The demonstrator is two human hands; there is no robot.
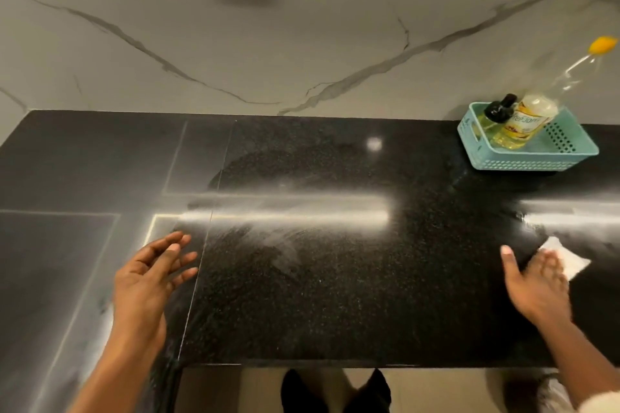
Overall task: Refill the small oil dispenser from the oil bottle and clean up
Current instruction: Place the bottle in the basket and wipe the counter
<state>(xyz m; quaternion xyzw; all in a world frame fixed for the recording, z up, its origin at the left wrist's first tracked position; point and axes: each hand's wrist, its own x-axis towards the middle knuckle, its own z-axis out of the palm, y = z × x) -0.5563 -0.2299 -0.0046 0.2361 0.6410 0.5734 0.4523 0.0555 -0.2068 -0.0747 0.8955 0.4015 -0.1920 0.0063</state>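
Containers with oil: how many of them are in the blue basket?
2. The small oil dispenser with the black top stands at the basket's left end; the larger oil bottle with the yellow cap leans beside it, to its right. Nothing else shows inside.

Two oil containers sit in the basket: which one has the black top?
The small oil dispenser, at the left end of the teal basket. The taller oil bottle beside it has a yellow cap and a printed label.

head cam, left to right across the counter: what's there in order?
left hand → right hand → white cloth by its fingers. Further back on the right, in the teal basket: small oil dispenser → oil bottle. Both hands are open and empty.
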